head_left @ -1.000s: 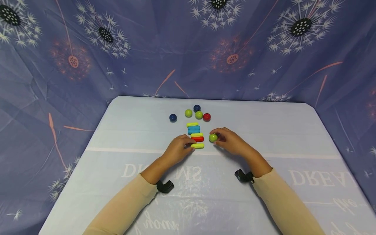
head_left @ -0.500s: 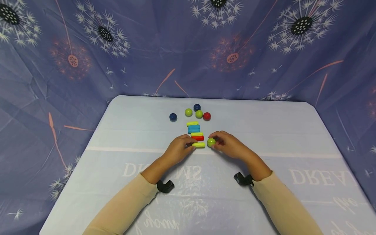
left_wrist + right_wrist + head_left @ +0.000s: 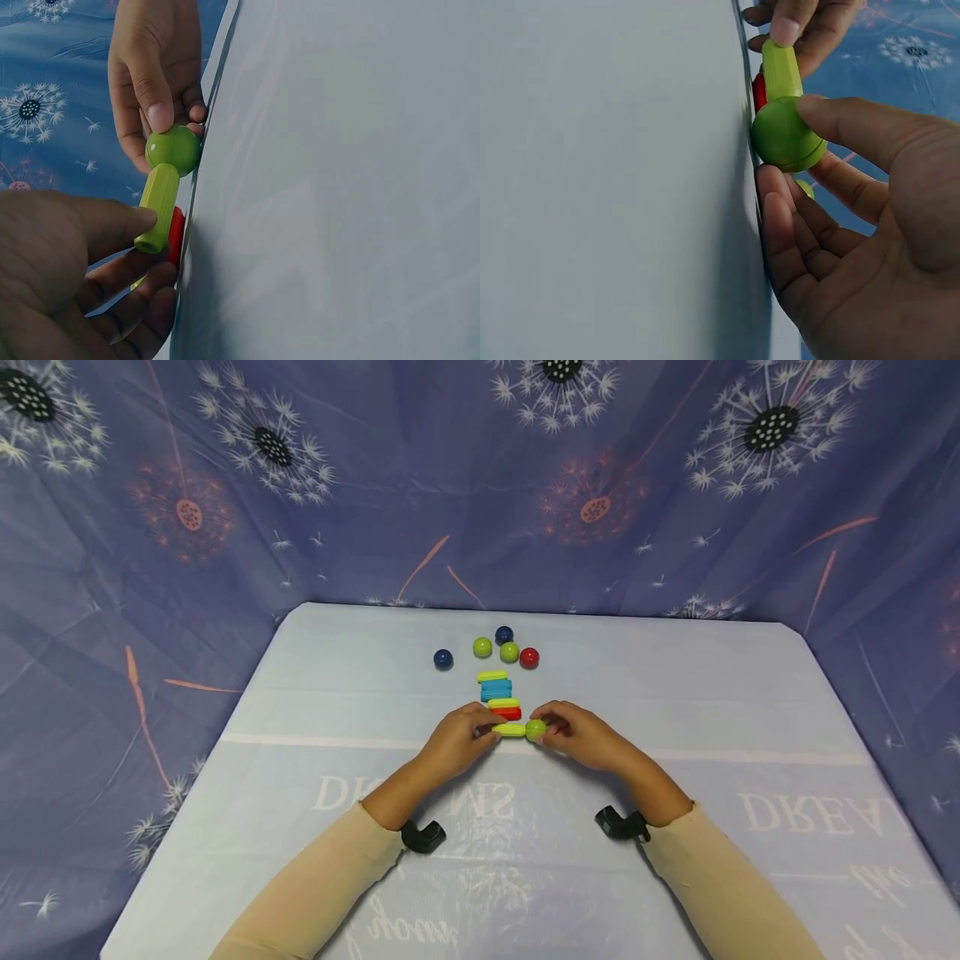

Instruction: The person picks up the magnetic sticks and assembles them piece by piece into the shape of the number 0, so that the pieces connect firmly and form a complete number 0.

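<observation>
On the pale blue table [image 3: 675,693], my left hand [image 3: 457,745] pinches the left end of a yellow-green stick [image 3: 510,729] [image 3: 157,208] [image 3: 781,69]. My right hand [image 3: 581,737] pinches a green ball [image 3: 536,729] [image 3: 173,149] [image 3: 786,135] that touches the stick's right end. Stick and ball lie low on the table in one line. Just behind them sits a red stick [image 3: 507,714], then a yellow one [image 3: 503,702], a blue stack [image 3: 496,690] and another yellow stick [image 3: 492,676].
At the back lie a dark blue ball [image 3: 443,658], two green balls [image 3: 482,647] [image 3: 509,652], a second dark blue ball [image 3: 504,634] and a red ball [image 3: 529,657]. A dandelion-print cloth [image 3: 375,485] hangs behind and around the table.
My right hand brought the green ball down and left until it met the right end of the yellow-green stick. My left hand stayed on the stick.
</observation>
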`<state>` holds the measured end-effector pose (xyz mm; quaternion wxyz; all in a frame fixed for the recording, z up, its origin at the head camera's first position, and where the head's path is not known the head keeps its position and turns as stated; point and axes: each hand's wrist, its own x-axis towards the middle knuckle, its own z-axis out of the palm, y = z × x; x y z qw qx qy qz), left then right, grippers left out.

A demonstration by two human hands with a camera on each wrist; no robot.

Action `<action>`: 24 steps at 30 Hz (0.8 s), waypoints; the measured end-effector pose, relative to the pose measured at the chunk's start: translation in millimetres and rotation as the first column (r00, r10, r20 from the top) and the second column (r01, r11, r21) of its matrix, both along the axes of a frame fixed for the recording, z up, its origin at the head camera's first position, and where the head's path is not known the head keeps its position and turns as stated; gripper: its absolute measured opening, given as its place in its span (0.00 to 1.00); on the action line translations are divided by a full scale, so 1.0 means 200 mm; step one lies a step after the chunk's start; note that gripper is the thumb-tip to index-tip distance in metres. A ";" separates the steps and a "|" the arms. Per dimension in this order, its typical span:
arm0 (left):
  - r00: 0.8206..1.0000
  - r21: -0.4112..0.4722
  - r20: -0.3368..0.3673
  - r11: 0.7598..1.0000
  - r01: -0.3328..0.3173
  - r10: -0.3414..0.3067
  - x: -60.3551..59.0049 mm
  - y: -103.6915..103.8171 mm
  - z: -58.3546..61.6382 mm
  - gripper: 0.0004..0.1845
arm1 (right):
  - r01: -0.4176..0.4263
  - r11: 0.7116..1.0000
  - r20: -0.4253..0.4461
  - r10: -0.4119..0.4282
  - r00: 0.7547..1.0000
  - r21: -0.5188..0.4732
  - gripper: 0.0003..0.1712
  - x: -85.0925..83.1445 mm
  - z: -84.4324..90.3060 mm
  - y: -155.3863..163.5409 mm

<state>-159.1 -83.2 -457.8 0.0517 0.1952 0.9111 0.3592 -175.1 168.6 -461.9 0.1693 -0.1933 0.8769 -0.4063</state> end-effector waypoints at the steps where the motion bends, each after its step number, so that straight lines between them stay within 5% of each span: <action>1: 1.000 -0.001 0.003 1.000 -0.002 0.002 0.00 0.00 0.00 0.13 | 0.004 1.000 0.010 -0.003 1.000 -0.014 0.21 0.00 -0.01 0.00; 11: 1.000 -0.014 -0.017 1.000 0.007 -0.007 0.00 0.00 0.00 0.14 | 0.018 0.996 0.040 -0.014 0.999 -0.089 0.21 0.00 -0.06 0.03; 24: 0.988 0.144 -0.063 0.981 -0.132 0.142 -0.06 -0.10 0.10 0.16 | 0.023 0.995 0.055 -0.017 0.998 -0.102 0.21 0.00 -0.03 0.02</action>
